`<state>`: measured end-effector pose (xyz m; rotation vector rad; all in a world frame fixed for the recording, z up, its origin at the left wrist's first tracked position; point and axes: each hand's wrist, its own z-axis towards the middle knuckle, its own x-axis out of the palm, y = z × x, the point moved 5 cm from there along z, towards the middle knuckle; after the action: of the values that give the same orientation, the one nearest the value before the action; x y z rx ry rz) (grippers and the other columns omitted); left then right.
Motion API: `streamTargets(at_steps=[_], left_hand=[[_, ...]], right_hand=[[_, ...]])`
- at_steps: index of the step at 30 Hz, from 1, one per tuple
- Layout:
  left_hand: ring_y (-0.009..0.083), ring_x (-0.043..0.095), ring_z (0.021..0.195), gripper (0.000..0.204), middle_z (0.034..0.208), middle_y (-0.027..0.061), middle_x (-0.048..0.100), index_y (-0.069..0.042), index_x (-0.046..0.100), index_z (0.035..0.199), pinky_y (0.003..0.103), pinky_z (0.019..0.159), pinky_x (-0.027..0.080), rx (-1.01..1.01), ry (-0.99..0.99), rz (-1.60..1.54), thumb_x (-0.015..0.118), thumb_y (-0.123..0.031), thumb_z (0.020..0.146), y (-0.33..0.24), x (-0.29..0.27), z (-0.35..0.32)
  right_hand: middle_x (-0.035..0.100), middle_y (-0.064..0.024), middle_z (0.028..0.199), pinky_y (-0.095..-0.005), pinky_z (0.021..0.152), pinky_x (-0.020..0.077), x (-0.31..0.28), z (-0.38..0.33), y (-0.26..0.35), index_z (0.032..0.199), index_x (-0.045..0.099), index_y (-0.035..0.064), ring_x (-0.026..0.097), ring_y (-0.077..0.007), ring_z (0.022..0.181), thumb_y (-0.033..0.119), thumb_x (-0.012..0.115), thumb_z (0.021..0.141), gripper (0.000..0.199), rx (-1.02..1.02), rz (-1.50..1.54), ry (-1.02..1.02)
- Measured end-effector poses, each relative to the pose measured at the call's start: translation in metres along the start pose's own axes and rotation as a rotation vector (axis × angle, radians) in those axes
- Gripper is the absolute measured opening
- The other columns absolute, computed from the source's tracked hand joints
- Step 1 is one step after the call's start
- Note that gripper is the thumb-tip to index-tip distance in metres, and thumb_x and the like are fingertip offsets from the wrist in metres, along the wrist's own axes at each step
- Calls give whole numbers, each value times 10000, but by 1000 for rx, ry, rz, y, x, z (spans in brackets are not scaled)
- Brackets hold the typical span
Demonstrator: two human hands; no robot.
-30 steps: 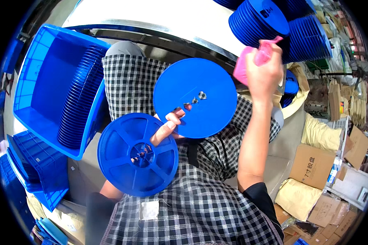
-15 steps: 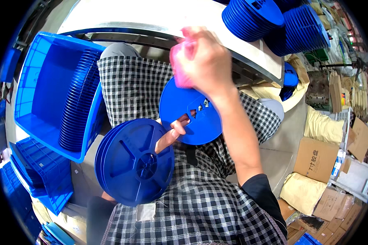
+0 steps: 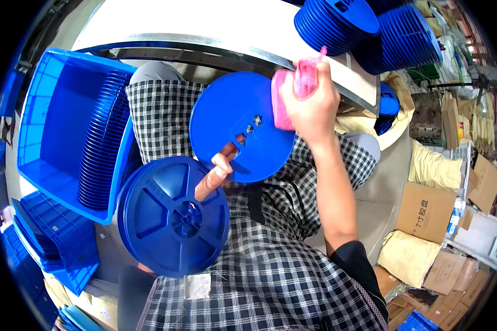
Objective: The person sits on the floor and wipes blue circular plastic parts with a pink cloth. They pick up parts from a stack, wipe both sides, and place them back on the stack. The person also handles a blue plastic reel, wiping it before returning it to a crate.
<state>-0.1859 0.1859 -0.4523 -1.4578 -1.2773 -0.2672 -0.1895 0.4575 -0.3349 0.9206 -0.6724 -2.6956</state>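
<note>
My left hand (image 3: 213, 177) is mostly hidden behind several nested blue plastic reels (image 3: 168, 243) above my lap. Its fingers come out between these and a blue reel disc (image 3: 221, 116), closed at the disc's center hole. Small cutouts run up from that hole. My right hand (image 3: 313, 113) grips a folded pink cloth (image 3: 282, 102), which lies at the disc's right edge. Fingers and thumb are wrapped round the cloth, with a crumpled end sticking up.
On the left stands a blue bin (image 3: 66, 190) holding a row of blue discs (image 3: 102, 149). A white-topped table (image 3: 176, 19) with a metal edge is ahead, with stacked blue reels (image 3: 328, 27) at its right. Cartons (image 3: 419, 212) and a cream sack (image 3: 406, 256) lie on the right.
The cloth in my right hand has moved right, from the disc's top to its right edge. The disc is raised and tilted to face me more. The nested reels have shifted slightly left.
</note>
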Motion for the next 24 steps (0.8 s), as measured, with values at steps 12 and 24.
streamTargets(at_steps=[12, 24], left_hand=[[259, 520, 1304, 283, 1443, 115, 529, -131, 554, 1082, 503, 1097, 424, -14, -32, 12, 459, -395, 1046, 1, -9, 6], [272, 508, 1323, 348, 1446, 116, 526, -139, 553, 1016, 537, 1114, 411, -54, -106, 62, 432, -463, 1059, 14, -23, 15]], right_hand=[[616, -45, 787, -311, 624, 495, -11, -34, 52, 956, 594, 80, 625, -183, 730, 139, 785, 779, 267, -232, -134, 36], [586, -33, 817, -338, 622, 528, -9, -20, 24, 1013, 593, 84, 587, -173, 679, 80, 708, 791, 250, -241, -218, -16]])
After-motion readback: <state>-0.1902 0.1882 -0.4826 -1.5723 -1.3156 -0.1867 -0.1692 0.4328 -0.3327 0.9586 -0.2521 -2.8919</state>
